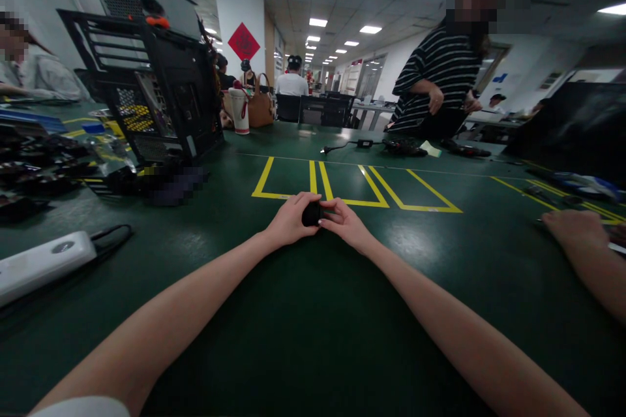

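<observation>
My left hand [292, 218] is closed around a small black object [312, 213], with the thumb below it and the fingers above. From the other side, the fingertips of my right hand [342, 221] pinch the same object. What kind of thing it is I cannot make out. Both hands meet low over the green tabletop [313, 312], just in front of yellow tape outlines [362, 203] marked on it.
A black computer case [180, 97] stands at the back left near a white cup [239, 110]. A white power strip [49, 263] lies at left. Further back is a cable with a plug [364, 143]. Another person's hand [577, 228] is at right; a person in stripes [435, 77] stands beyond.
</observation>
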### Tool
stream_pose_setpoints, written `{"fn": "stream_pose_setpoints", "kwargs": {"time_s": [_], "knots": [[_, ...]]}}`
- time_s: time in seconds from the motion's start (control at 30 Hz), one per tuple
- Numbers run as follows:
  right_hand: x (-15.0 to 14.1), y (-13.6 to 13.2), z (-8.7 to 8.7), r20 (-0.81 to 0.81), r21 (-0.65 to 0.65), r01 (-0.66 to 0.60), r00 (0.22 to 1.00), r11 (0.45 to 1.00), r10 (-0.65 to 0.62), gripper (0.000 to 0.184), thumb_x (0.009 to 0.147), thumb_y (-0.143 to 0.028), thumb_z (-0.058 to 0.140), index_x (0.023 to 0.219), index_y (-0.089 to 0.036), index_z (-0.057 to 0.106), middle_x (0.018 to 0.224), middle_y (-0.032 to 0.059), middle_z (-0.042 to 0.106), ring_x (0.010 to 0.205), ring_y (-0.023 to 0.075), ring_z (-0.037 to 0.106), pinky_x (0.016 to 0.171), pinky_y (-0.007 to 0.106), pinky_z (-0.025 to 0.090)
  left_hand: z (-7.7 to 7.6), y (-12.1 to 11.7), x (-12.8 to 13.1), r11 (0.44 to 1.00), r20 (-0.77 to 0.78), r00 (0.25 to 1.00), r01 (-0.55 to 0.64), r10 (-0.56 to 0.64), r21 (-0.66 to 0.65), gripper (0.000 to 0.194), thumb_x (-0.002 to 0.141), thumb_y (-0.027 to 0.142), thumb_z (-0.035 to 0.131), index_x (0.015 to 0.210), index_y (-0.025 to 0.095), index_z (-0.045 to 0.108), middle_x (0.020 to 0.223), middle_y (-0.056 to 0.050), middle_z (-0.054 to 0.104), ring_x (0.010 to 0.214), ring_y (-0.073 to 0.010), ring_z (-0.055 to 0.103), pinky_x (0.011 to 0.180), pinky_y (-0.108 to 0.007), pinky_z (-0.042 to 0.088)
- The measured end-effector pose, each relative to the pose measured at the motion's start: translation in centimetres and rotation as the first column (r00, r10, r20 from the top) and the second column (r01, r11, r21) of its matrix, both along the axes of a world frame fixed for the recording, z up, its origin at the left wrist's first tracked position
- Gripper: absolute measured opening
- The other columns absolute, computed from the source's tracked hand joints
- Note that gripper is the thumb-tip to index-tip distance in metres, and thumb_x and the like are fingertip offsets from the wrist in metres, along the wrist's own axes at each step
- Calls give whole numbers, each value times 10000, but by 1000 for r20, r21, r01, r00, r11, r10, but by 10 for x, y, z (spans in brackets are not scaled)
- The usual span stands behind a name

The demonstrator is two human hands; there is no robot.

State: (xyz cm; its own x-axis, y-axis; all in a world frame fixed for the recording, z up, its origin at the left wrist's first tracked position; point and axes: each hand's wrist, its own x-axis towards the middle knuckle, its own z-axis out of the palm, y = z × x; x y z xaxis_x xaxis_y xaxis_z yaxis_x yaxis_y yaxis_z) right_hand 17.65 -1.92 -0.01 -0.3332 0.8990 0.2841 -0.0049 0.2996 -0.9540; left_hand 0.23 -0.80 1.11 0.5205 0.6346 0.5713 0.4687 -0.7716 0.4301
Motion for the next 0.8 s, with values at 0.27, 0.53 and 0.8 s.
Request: {"fn": "stream_pose_setpoints", "kwargs": {"time_s": [0.27, 0.53, 0.8], "knots": [[-1, 0, 4, 40, -11, 61, 997, 998, -61, 290, 707, -235, 572, 988, -229, 505, 1038, 29, 532, 967, 161, 534, 888, 386, 420, 1, 0, 1, 1000, 5, 1000, -1, 1, -5, 548, 632, 218, 635, 1127, 219, 400, 1110, -45, 482, 1023, -214, 466, 871, -386, 397], [-1, 0, 1, 15, -9, 53, 998, 999, -53, 208, 695, -258, 594, 881, -215, 512, 964, 5, 538, 889, 140, 564, 862, 363, 439, 4, -3, -1, 1000, 1, 1000, -4, 4, -18, 551, 643, 221, 630, 1140, 226, 392, 1120, -43, 479, 1026, -212, 463, 872, -396, 397], [-4, 5, -1, 40, -38, 21, 999, 999, -20, 324, 679, -238, 609, 979, -199, 495, 1041, 42, 538, 977, 164, 540, 910, 382, 405, 5, -6, -6, 1000, -3, 1000, -2, 2, -12, 546, 636, 211, 629, 1131, 222, 399, 1108, -49, 486, 1031, -213, 464, 884, -392, 392]]}}
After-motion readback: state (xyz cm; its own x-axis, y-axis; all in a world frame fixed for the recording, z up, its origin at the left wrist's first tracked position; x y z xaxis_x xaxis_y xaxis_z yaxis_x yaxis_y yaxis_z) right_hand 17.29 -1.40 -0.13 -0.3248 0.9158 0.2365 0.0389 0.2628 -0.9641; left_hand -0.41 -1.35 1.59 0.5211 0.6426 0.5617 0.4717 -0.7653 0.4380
